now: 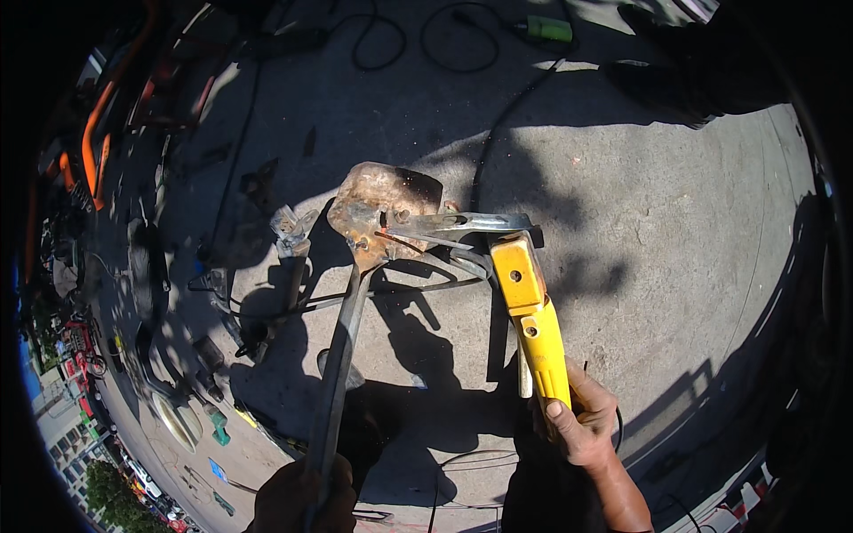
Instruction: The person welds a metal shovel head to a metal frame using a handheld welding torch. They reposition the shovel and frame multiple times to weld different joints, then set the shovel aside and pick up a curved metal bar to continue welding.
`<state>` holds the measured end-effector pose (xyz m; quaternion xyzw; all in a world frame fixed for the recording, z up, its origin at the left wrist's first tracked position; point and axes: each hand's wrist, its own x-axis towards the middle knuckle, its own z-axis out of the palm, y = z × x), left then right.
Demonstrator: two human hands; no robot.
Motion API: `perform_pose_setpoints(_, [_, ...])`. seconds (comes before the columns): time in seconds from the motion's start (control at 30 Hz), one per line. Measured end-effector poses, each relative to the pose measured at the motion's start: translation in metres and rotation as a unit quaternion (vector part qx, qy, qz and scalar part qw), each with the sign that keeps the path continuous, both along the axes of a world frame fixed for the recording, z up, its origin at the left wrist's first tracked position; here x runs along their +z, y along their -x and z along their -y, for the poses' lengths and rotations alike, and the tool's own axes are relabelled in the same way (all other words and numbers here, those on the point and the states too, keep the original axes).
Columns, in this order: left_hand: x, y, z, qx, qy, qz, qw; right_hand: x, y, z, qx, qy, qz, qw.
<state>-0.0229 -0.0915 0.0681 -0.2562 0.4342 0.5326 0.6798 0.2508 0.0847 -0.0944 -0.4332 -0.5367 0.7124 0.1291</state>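
My left hand [302,496], deep in shadow at the lower edge, is wrapped round a long metal bar [341,373]. At the bar's far end sits a rusty, roughly square plate [364,191]. My right hand [586,419] grips the lower end of a yellow handheld power tool [533,315]. Metal arms [498,222] reach left from the tool's head across the plate. A thin rod [426,238] lies alongside them, with a reddish tip by the joint of plate and bar. Whether the rod touches the plate, I cannot tell.
Metal scraps [291,233] and dark cables [511,111] lie on the concrete [675,213]. A green plug-like piece [546,29] is at the back. Another person's dark shoe [657,89] stands far right. Orange tubing [93,147] and a green tool [218,425] are at left.
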Motion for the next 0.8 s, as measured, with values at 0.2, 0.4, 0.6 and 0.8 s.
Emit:
perform_pose_setpoints(0.2, [0.001, 0.000, -0.001, 0.001, 0.007, 0.001, 1.000, 0.002, 0.003, 0.000, 0.012, 0.020, -0.017, 1.000])
perform_pose_setpoints(0.4, [-0.001, 0.000, 0.010, 0.063, 0.014, 0.049, 0.997, 0.008, 0.006, -0.001, 0.038, 0.017, 0.001, 0.999])
perform_pose_setpoints(0.6, [0.001, -0.001, 0.000, 0.000, 0.006, 0.000, 1.000, 0.007, 0.008, -0.001, 0.036, 0.016, -0.005, 0.999])
perform_pose_setpoints(0.8, [0.000, 0.000, 0.000, -0.002, -0.002, 0.000, 1.000, 0.004, 0.009, -0.002, 0.046, -0.020, -0.007, 0.999])
